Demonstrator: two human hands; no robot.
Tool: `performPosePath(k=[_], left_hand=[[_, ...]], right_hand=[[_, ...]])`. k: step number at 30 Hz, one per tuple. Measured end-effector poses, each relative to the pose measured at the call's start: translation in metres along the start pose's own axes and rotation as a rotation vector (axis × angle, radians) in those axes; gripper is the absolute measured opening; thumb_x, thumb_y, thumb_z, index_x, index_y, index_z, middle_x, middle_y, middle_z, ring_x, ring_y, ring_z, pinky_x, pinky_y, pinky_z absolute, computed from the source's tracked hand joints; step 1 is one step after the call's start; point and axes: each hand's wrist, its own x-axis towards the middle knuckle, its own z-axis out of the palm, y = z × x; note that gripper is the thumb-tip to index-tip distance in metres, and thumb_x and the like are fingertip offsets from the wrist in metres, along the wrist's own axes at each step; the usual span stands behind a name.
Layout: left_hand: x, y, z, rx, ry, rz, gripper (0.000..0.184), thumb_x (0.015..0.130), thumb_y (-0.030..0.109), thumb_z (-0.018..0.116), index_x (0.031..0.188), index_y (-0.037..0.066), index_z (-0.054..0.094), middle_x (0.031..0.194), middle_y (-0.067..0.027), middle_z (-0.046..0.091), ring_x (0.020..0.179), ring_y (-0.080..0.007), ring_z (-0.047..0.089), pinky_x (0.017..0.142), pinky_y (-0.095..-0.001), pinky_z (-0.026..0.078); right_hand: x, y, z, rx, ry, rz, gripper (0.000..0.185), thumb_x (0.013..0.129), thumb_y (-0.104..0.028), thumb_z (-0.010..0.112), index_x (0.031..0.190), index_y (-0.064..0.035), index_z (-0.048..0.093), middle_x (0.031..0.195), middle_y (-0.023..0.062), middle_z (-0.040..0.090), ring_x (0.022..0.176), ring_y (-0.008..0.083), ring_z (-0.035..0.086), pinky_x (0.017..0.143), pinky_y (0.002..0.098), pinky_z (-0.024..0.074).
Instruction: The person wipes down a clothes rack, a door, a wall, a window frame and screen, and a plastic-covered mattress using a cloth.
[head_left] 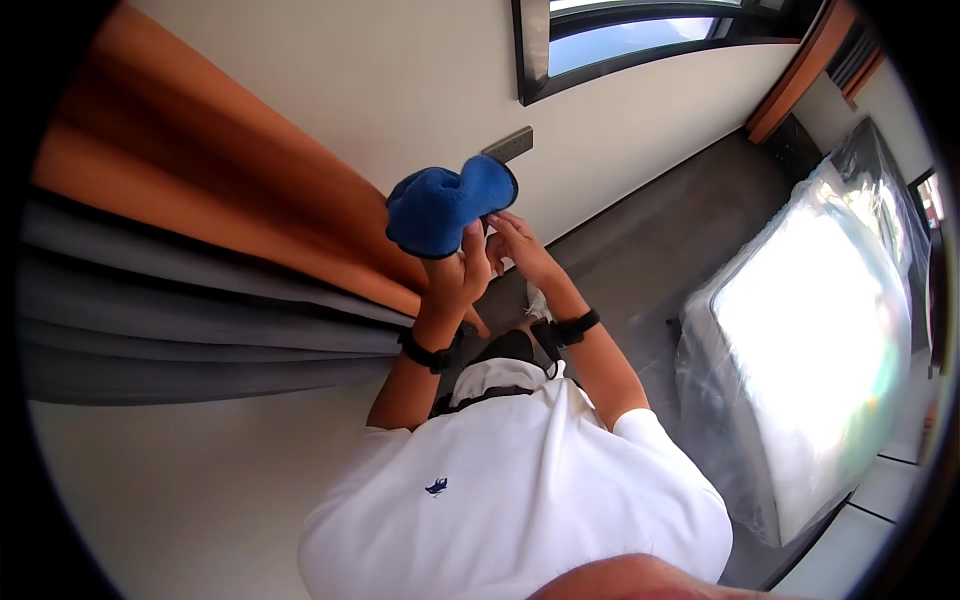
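A blue cloth (436,210) with dark edging is bunched up in front of the orange curtain and the pale wall. My left hand (460,275) is closed on its lower part, with the thumb upright against the fabric. The cloth covers the other left fingers. My right hand (522,248) is just to the right, fingers stretched and apart. Its fingertips reach the cloth's lower right edge beside the left thumb; whether they pinch the edge is too small to tell for certain.
An orange curtain (200,150) and a grey curtain (200,310) hang at left. A wall socket plate (508,145) sits behind the cloth, below a dark-framed window (630,45). At right, a plastic-wrapped mattress (800,340) stands over the grey floor (650,235).
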Motion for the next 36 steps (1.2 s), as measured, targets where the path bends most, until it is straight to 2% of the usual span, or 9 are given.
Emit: performPosePath(k=[7,9,14,26,27,28,32,34,36], left_hand=[[0.057,-0.059,0.105,0.01,-0.112,0.022,0.018,0.095,0.01,0.059,0.11,0.001,0.061,0.114,-0.0192,0.063,0.102,-0.0358,0.06,0.091,-0.0428,0.044],[0.085,-0.071,0.139,0.125,-0.154,0.135,0.027,0.09,0.006,0.06,0.116,-0.002,0.058,0.115,-0.0241,0.061,0.104,-0.0429,0.059,0.092,-0.047,0.045],[0.087,-0.115,0.21,0.318,-0.162,0.076,0.032,0.078,-0.001,0.059,0.11,-0.004,0.055,0.092,-0.0252,0.058,0.083,-0.0422,0.059,0.074,-0.0492,0.05],[0.123,-0.156,0.255,0.046,-0.649,-0.375,0.036,0.072,0.009,0.053,0.104,-0.008,0.055,0.085,-0.029,0.057,0.084,-0.0442,0.058,0.084,-0.0493,0.049],[0.132,-0.156,0.273,0.286,-0.813,-0.104,0.03,0.074,0.015,0.054,0.094,-0.006,0.058,0.077,-0.0276,0.058,0.079,-0.0431,0.06,0.082,-0.0495,0.05],[0.143,-0.152,0.296,0.06,-0.657,-0.393,0.033,0.077,0.02,0.052,0.095,-0.007,0.057,0.083,-0.0293,0.061,0.081,-0.0438,0.061,0.081,-0.0504,0.05],[0.167,-0.172,0.377,-0.076,-0.715,-0.296,0.038,0.082,0.027,0.046,0.095,-0.006,0.056,0.088,-0.0302,0.062,0.084,-0.0457,0.061,0.081,-0.0506,0.049],[0.166,-0.184,0.397,-0.107,-0.723,-0.269,0.04,0.085,0.03,0.047,0.096,-0.006,0.057,0.088,-0.0302,0.063,0.083,-0.0453,0.061,0.081,-0.0504,0.049],[0.181,-0.164,0.395,-0.097,-0.753,-0.379,0.043,0.089,0.036,0.049,0.094,-0.006,0.058,0.088,-0.0299,0.063,0.085,-0.0447,0.061,0.081,-0.0493,0.049]], right_hand=[[0.081,-0.135,-0.085,-0.046,0.63,-0.529,0.028,0.101,-0.023,0.048,0.118,-0.0007,0.055,0.095,0.0095,0.067,0.08,0.0167,0.066,0.07,0.0289,0.0535],[0.112,-0.165,-0.103,-0.611,0.671,-0.948,0.031,0.103,-0.026,0.044,0.118,-0.0011,0.055,0.081,0.0093,0.065,0.069,0.0278,0.065,0.064,0.0366,0.0536],[0.162,-0.129,-0.168,-1.368,0.446,-0.992,0.041,0.091,-0.03,0.057,0.122,-0.0029,0.06,0.127,0.0185,0.06,0.127,0.0344,0.051,0.104,0.0443,0.0423],[0.176,-0.126,-0.224,-1.102,0.41,-0.788,0.044,0.091,-0.021,0.061,0.129,-0.0024,0.05,0.118,0.0167,0.062,0.109,0.0323,0.061,0.098,0.0415,0.0495],[0.164,-0.135,-0.238,-1.008,0.417,-0.686,0.048,0.092,-0.019,0.061,0.134,-0.0029,0.044,0.12,0.0159,0.061,0.108,0.0289,0.061,0.097,0.0395,0.0501],[0.154,-0.148,-0.255,-0.913,0.42,-0.585,0.052,0.093,-0.018,0.06,0.139,-0.0035,0.039,0.122,0.0152,0.059,0.108,0.0255,0.062,0.096,0.0376,0.0507],[0.147,-0.195,-0.341,-1.247,0.422,-0.19,0.06,0.097,-0.021,0.056,0.147,-0.0064,0.027,0.14,0.0126,0.046,0.125,0.0164,0.05,0.104,0.0335,0.0433],[0.189,-0.124,-0.484,-1.136,0.277,-0.272,0.047,0.097,-0.018,0.055,0.14,-0.0065,0.042,0.135,0.0147,0.051,0.124,0.0236,0.053,0.105,0.0369,0.0436],[0.181,-0.155,-0.43,-0.975,0.381,-0.355,0.044,0.099,-0.024,0.048,0.139,-0.0072,0.043,0.135,0.0118,0.052,0.126,0.022,0.051,0.109,0.0372,0.0388]])
